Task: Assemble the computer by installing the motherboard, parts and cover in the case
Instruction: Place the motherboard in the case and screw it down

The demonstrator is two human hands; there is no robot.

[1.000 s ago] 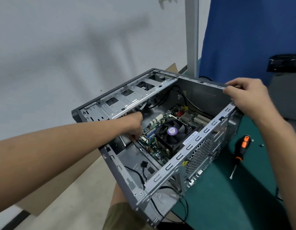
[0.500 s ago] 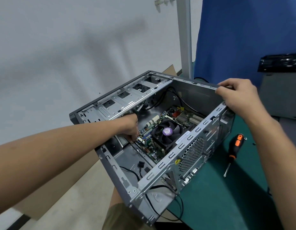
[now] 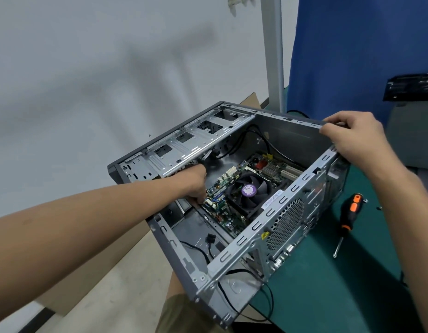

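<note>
Open grey metal computer case [image 3: 256, 227] at the edge of the green tabletop [image 3: 328, 296], both hands on it.
The right hand [image 3: 357, 138] grips the case's far rim. The left hand [image 3: 196, 183] reaches inside to the green motherboard [image 3: 232, 221] seated in the case; whether its curled fingers hold anything cannot be told.

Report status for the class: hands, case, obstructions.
Left hand inside case at motherboard edge. Right hand grips case rim. Loose cables inside; screwdriver on table.

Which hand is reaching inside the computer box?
The left hand. It reaches down inside the case to the motherboard beside the fan; the right hand is outside, gripping the case's upper rim.
</note>
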